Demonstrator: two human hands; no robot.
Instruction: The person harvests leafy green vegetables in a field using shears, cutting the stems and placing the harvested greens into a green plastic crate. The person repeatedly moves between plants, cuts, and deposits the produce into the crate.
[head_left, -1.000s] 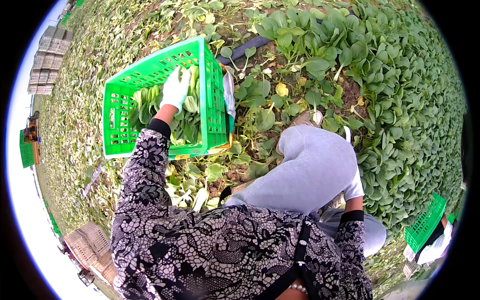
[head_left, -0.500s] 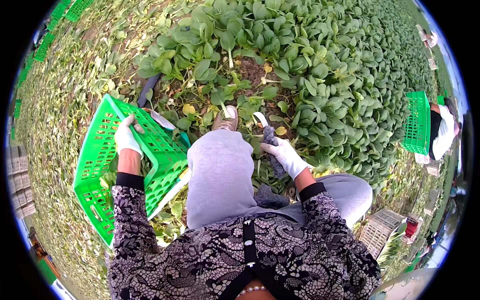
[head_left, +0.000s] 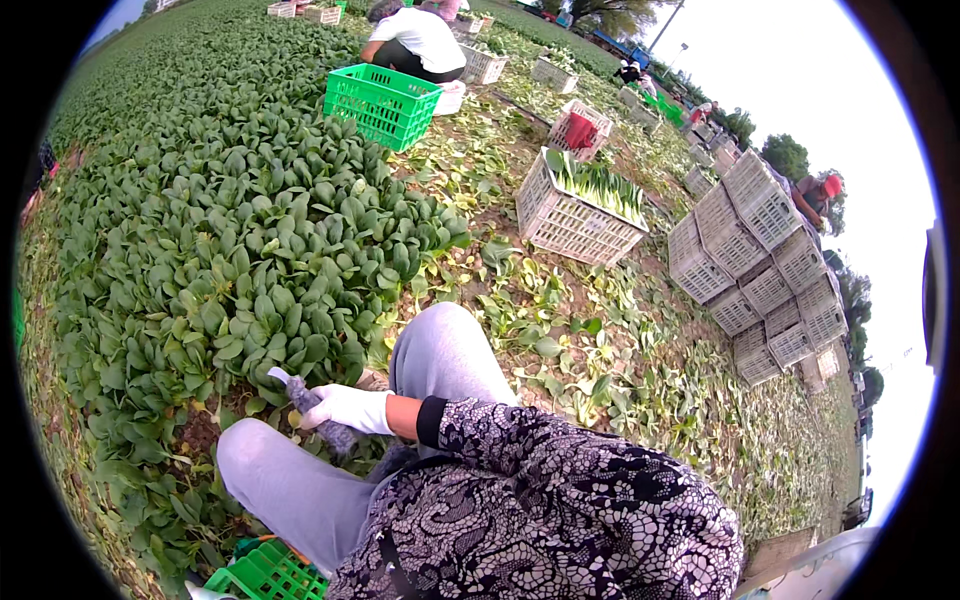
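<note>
My right hand [head_left: 350,408], in a white glove, is closed around a small knife [head_left: 299,392]. The knife's handle is wrapped in fuzzy grey cloth, and its short pale blade points up and left beside the leafy green plants [head_left: 290,290]. My bent legs [head_left: 300,490] in grey trousers are below and around this hand. At the lower edge, left of my body, part of a green plastic crate [head_left: 270,572] shows. My left hand is out of the picture.
Ahead, a person in a white top [head_left: 425,40] crouches behind another green crate [head_left: 380,105]. To the right are a pale crate of cut greens [head_left: 580,222], a crate with something red [head_left: 580,130], and stacked pale crates [head_left: 760,250]. Loose leaves [head_left: 620,380] litter the ground.
The view has swung to the right, so my left hand and most of the near green crate have left the picture. My right hand still grips the knife.
</note>
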